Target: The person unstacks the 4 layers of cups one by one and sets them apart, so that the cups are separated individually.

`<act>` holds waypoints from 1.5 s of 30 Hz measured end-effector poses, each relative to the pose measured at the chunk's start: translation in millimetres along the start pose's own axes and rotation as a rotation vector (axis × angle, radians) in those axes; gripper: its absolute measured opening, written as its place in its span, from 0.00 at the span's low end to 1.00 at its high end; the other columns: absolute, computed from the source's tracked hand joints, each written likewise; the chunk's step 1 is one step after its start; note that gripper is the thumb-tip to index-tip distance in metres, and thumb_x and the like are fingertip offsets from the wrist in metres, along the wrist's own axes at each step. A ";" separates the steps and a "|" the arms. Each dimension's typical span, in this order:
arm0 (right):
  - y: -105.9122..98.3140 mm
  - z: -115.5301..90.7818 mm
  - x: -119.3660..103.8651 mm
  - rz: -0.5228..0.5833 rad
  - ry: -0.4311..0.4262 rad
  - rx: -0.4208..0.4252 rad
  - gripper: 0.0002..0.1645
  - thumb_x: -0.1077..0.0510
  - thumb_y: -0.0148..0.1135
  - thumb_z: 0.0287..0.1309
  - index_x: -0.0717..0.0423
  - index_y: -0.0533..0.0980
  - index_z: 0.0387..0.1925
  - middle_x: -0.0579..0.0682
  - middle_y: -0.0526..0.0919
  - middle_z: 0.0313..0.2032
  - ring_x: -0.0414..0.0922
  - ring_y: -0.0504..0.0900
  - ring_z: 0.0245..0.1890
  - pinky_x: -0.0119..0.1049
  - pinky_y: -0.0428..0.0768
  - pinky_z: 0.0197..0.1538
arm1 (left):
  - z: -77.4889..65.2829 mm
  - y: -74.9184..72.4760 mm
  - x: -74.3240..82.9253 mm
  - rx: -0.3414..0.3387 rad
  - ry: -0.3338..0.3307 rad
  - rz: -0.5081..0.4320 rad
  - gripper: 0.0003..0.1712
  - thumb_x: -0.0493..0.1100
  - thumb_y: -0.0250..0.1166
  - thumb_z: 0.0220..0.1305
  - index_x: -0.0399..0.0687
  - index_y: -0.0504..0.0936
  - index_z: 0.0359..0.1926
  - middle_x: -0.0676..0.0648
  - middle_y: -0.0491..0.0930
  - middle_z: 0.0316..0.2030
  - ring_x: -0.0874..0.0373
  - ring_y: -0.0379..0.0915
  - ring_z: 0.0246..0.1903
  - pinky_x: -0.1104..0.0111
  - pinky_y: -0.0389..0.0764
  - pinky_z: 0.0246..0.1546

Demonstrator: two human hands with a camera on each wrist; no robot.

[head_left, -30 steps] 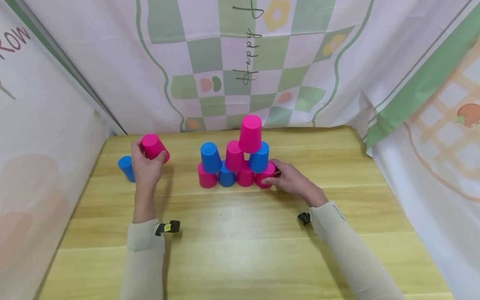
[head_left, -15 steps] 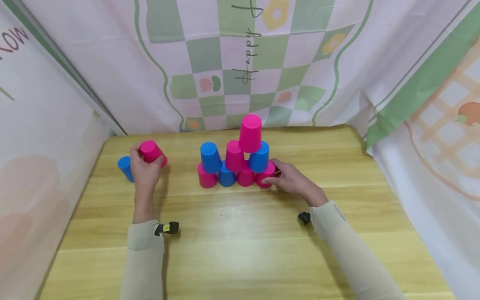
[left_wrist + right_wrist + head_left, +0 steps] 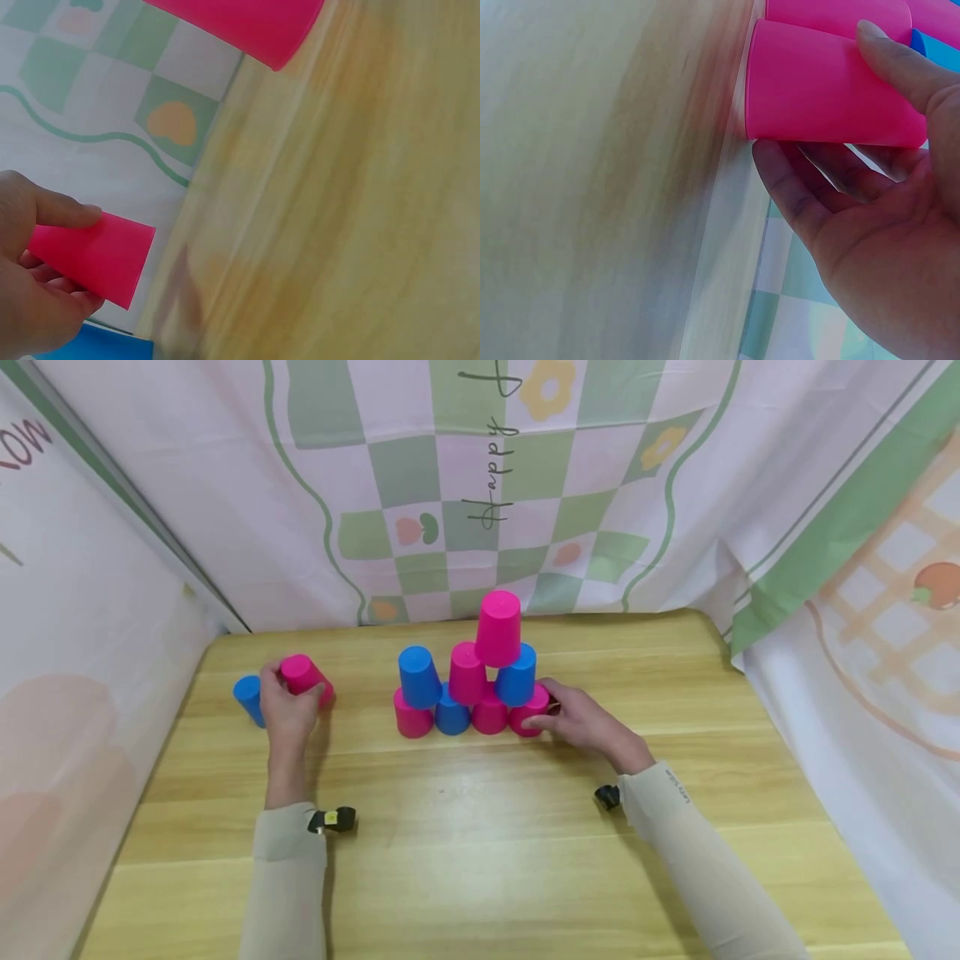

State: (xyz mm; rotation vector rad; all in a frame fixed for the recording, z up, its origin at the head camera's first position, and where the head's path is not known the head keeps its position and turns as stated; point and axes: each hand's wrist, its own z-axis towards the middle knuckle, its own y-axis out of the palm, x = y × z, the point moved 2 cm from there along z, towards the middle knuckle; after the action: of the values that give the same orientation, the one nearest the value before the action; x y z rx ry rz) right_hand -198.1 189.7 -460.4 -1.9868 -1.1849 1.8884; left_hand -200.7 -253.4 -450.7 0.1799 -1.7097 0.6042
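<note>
My left hand (image 3: 288, 706) grips an upside-down pink cup (image 3: 303, 677), thumb on one side and fingers on the other, as the left wrist view shows. Whether its rim touches the table cannot be told. Just left of that hand is an upside-down blue cup (image 3: 248, 697), partly hidden by it. At the table's middle rises a stack of upturned pink and blue cups. My right hand (image 3: 581, 720) holds the stack's bottom right pink cup (image 3: 825, 86) between thumb and fingers. Above it sits a blue cup (image 3: 517, 675), and a single pink cup (image 3: 498, 628) tops the stack.
The wooden table (image 3: 465, 852) reaches back to a printed curtain (image 3: 480, 477). The stack's left end has a blue cup (image 3: 420, 677) over a pink cup (image 3: 412, 714). Small black cameras are on both wrists, including the left wrist camera (image 3: 333, 819).
My left hand has lowered the pink cup toward the table, close beside the blue one. The right hand keeps its hold, and the stack stands as before.
</note>
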 end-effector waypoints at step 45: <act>0.6 -2.6 -1.9 0.002 -0.007 0.003 0.30 0.44 0.73 0.65 0.47 0.73 0.64 0.50 0.83 0.50 0.51 0.80 0.49 0.44 0.83 0.53 | -0.4 6.7 -11.6 0.016 -0.025 0.028 0.44 0.31 0.65 0.70 0.51 0.55 0.80 0.44 0.60 0.79 0.49 0.57 0.78 0.53 0.69 0.76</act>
State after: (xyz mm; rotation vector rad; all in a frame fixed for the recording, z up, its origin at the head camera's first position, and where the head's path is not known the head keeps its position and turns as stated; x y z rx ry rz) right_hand -195.3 189.2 -458.9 -1.9824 -1.1818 1.8982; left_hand -200.6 -249.9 -463.7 0.1756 -1.7343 0.6390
